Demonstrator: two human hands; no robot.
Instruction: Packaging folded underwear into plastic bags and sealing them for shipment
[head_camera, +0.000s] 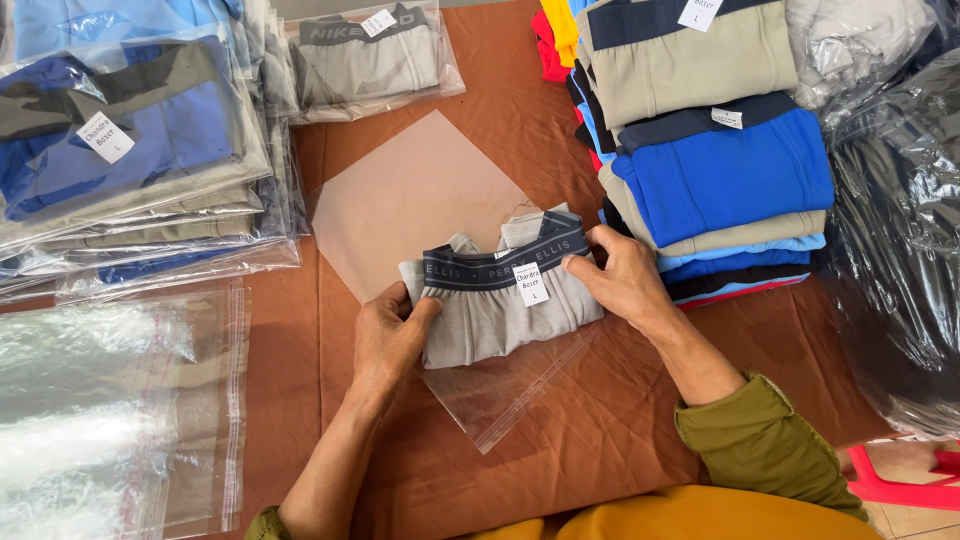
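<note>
Empty bags (110, 400) lie at the cloth's (560, 440) left edge. Left hand (385, 335) pinches the left end of the folded grey shorts (500, 300); right hand (620, 275) pinches the waistband's right end. Their long axis runs between the hands, over a clear bag (500, 395). Folded stacks (715, 170) sit right.

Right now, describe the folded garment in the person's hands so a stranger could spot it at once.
On the brown cloth, between both hands, lies the folded grey underwear on a clear plastic bag. Unlike the neighbouring stacks, it is unbagged, with a dark waistband and white tag.
</note>
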